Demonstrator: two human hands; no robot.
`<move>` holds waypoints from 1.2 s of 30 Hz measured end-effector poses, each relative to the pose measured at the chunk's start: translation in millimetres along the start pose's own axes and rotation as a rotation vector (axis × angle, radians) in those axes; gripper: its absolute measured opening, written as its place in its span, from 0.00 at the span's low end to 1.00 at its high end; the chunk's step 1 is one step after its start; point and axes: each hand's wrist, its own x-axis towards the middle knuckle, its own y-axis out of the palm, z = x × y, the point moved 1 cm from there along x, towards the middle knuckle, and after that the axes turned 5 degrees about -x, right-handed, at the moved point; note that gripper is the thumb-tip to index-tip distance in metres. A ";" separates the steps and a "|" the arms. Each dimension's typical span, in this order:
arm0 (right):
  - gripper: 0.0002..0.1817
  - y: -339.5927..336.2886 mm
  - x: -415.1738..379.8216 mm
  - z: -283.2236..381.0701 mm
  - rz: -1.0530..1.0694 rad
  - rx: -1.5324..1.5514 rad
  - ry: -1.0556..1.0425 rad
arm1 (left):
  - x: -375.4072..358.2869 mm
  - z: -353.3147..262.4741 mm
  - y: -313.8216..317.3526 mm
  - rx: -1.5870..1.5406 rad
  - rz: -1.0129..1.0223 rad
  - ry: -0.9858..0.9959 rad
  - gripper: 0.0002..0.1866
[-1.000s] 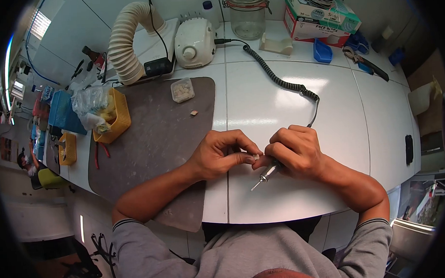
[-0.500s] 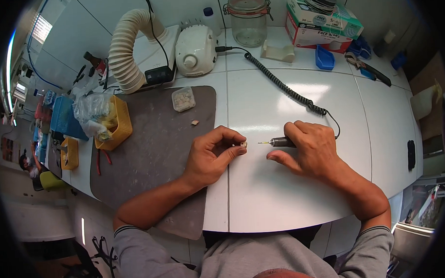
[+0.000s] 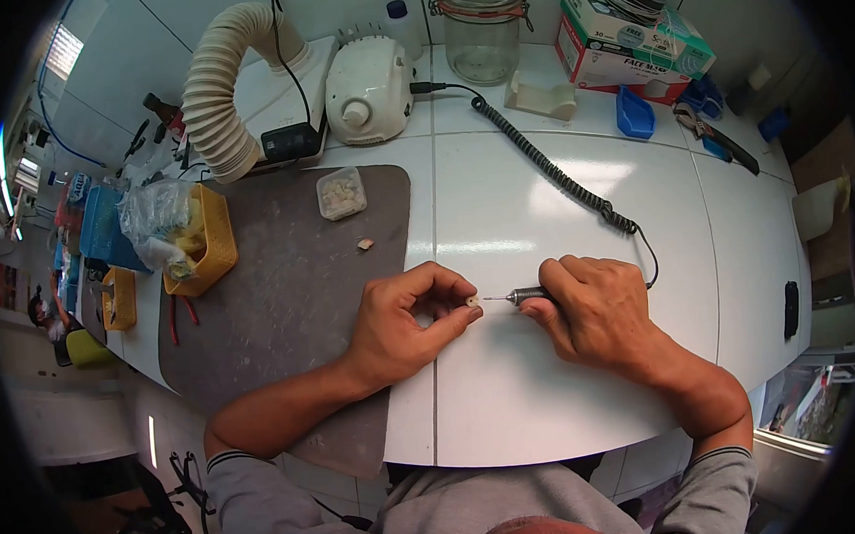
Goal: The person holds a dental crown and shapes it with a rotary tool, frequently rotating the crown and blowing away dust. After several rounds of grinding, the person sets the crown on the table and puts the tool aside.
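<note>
My left hand (image 3: 397, 325) pinches a small off-white, tooth-like piece (image 3: 472, 302) between thumb and fingertips, just right of the grey mat's edge. Wrapped in the fingers of my right hand (image 3: 600, 308) is a dark rotary handpiece (image 3: 529, 294). Its thin bit points left at the small piece; whether the tip touches cannot be made out. A coiled black cord (image 3: 556, 173) leads from the handpiece side back to a white control unit (image 3: 369, 90). On the mat lie a clear tub of pale bits (image 3: 341, 193) and one loose tan chip (image 3: 365, 244).
A ribbed white hose (image 3: 216, 95) arches over the back left. Yellow basket (image 3: 222, 255) and red-handled tool (image 3: 173, 321) sit at left. Along the back stand a glass jar (image 3: 481, 39), face mask boxes (image 3: 627, 58), a blue tray (image 3: 635, 114) and pliers (image 3: 720, 142). Another person (image 3: 45, 313) is far left.
My right thumb has come in from outstretched to close against the handpiece. The bit now sits nearer the small piece. My left hand still pinches the piece; the view has shifted slightly.
</note>
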 end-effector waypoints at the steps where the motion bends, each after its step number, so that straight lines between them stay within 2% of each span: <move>1: 0.25 0.7 0.5 -0.1 0.002 -0.004 -0.003 | 0.5 -0.6 0.0 0.009 -0.002 -0.007 0.11; 21: 0.26 -0.7 3.2 3.3 0.049 -0.055 -0.020 | 4.7 0.3 1.1 0.005 0.022 0.021 0.10; 36: 0.25 3.6 0.8 5.5 -0.004 -0.085 -0.021 | 6.4 -2.5 3.8 0.059 0.004 -0.023 0.10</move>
